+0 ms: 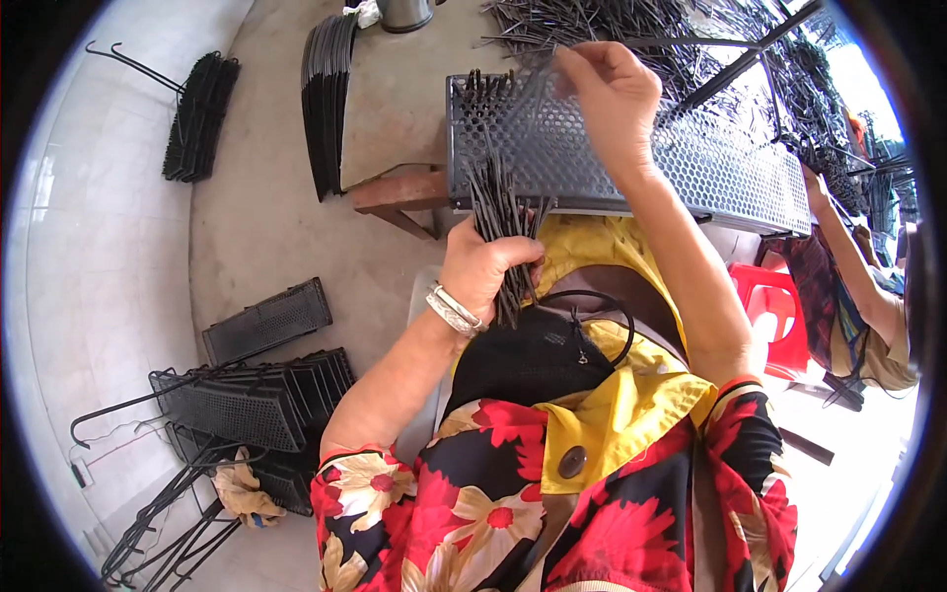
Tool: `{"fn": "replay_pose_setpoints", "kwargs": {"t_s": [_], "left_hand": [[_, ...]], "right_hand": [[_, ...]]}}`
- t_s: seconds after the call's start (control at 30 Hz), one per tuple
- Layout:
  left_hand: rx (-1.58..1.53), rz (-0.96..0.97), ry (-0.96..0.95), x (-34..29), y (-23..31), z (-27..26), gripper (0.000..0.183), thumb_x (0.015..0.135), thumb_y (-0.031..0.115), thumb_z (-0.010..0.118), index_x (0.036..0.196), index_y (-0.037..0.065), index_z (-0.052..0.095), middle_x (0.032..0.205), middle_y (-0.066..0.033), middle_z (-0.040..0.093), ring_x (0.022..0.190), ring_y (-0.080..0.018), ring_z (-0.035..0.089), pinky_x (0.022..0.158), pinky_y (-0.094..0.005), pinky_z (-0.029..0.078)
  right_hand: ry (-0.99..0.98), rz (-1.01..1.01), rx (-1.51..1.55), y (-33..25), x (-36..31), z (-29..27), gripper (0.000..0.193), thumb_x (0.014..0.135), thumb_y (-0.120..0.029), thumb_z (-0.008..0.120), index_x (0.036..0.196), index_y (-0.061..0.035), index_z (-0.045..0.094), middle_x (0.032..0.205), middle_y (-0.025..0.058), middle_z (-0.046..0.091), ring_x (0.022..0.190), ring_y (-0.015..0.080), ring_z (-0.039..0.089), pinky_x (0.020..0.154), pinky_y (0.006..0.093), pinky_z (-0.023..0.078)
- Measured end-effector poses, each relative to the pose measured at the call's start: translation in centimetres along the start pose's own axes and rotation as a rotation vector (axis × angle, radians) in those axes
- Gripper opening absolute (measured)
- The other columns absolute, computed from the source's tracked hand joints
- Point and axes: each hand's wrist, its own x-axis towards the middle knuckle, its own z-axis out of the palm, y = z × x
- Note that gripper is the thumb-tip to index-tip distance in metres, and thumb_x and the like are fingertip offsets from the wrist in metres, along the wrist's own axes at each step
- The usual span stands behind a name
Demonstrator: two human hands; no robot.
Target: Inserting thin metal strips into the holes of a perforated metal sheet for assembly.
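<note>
My left hand (483, 261) is closed round a bundle of thin dark strips (511, 222), which stand roughly upright in the fist. Just beyond it lies a long grey perforated metal panel (631, 163) with rows of small holes. Short dark strips (483, 87) stick up from holes at the panel's left end. Above the panel, my right hand (617, 104) is raised, thumb and fingertips pinched together. From that pinch a thin dark strip trails down to the left, smeared by motion.
A large heap of loose dark strips (612, 22) lies beyond the panel. Stacked perforated black panels (247, 405) stand at lower left, and curved black pieces (327, 109) at far left. At right are a red plastic stool (774, 316) and another person's arm (853, 237).
</note>
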Motion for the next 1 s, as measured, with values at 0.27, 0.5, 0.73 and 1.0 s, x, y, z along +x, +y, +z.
{"fn": "replay_pose_setpoints", "kwargs": {"t_s": [0.27, 0.5, 0.73, 1.0], "left_hand": [[-0.021, 0.066, 0.069, 0.0, 0.2, 0.0, 0.017, 0.066, -0.002, 0.060, 0.083, -0.001, 0.054, 0.065, -0.0094, 0.057, 0.046, -0.0178, 0.054, 0.040, -0.0283, 0.043], [-0.063, 0.118, 0.098, -0.2, 0.5, -0.1, 0.018, 0.067, -0.003, 0.059, 0.085, -0.003, 0.054, 0.072, -0.0116, 0.061, 0.050, -0.0172, 0.055, 0.044, -0.0272, 0.044], [-0.128, 0.333, 0.097, -0.3, 1.2, 0.2, 0.024, 0.068, -0.003, 0.059, 0.091, -0.004, 0.052, 0.086, -0.0152, 0.062, 0.052, -0.0171, 0.055, 0.047, -0.0272, 0.045], [-0.230, 0.159, -0.071, -0.7, 1.0, 0.3, 0.027, 0.069, 0.001, 0.060, 0.094, -0.003, 0.053, 0.078, -0.0139, 0.060, 0.054, -0.0193, 0.054, 0.048, -0.0280, 0.046]], "right_hand": [[0.049, 0.355, 0.157, 0.2, 1.7, -1.4, 0.011, 0.077, -0.005, 0.062, 0.080, 0.0058, 0.060, 0.069, 0.0111, 0.061, 0.052, 0.0134, 0.056, 0.051, 0.0235, 0.048], [0.176, 0.119, 0.049, 0.5, 1.5, -2.8, 0.013, 0.078, -0.005, 0.062, 0.083, 0.0068, 0.059, 0.067, 0.0098, 0.059, 0.053, 0.0156, 0.056, 0.053, 0.0252, 0.049], [0.126, 0.294, 0.417, -1.4, 0.3, -3.4, 0.010, 0.079, -0.004, 0.061, 0.084, 0.0047, 0.058, 0.072, 0.0100, 0.058, 0.061, 0.0186, 0.058, 0.058, 0.0319, 0.052], [0.066, 0.464, 0.492, -1.0, -3.9, 0.4, 0.009, 0.079, -0.006, 0.061, 0.082, 0.0021, 0.058, 0.070, 0.0097, 0.060, 0.056, 0.0178, 0.058, 0.055, 0.0290, 0.050]]}}
